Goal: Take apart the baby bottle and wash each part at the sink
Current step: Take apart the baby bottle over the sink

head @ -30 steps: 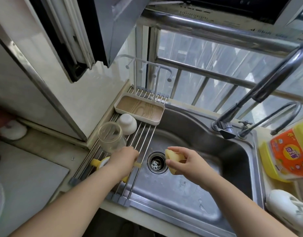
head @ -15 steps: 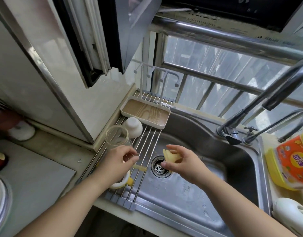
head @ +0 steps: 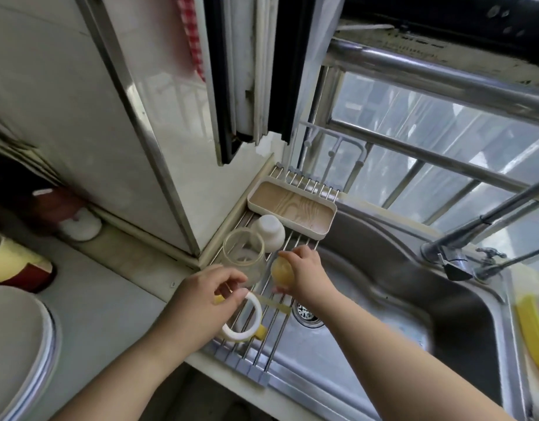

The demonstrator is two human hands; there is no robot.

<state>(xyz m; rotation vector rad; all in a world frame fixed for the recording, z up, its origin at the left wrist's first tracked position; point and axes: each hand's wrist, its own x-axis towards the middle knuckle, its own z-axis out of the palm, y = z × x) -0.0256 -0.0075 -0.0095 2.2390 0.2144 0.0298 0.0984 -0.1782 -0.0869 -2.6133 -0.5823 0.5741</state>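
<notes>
Two hands work over the drying rack [head: 274, 314] at the sink's [head: 383, 344] left edge. The right hand [head: 304, 275] grips a yellowish nipple [head: 282, 270], just beside the clear bottle body [head: 244, 253] standing on the rack. The left hand [head: 201, 302] pinches the white collar ring [head: 247, 317] near the rack's front edge — probably picking it up. Best to hold the ring firmly by its rim — wet plastic slips, and the drain [head: 306, 312] lies close.

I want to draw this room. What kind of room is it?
It looks like a home kitchen. There's a steel sink with a faucet, a drying rack laid over it, and a barred window behind.
</notes>
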